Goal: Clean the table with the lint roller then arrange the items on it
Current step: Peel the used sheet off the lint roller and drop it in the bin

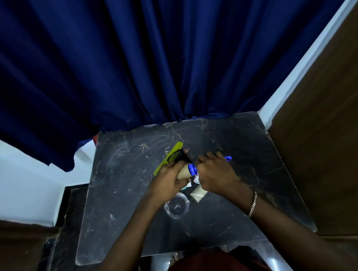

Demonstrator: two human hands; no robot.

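Over the middle of the dark marble table [119, 203], both hands hold a lint roller. My left hand [168, 178] is wrapped around its tan roll [184, 171]. My right hand [215, 171] grips the blue handle, whose end [228, 158] sticks out past my fingers; a blue collar [192, 168] shows between the hands. A yellow-green comb [168, 159] lies on the table behind my left hand, with a black item [180, 155] over it. A second tan tube [198, 194] and a clear glass ashtray [176, 206] lie below my hands.
A dark blue curtain [126, 65] hangs right behind the table's far edge. A brown wooden panel [332, 124] stands close on the right. White wall and dark floor lie to the left. White scraps [195, 179] show under my hands.
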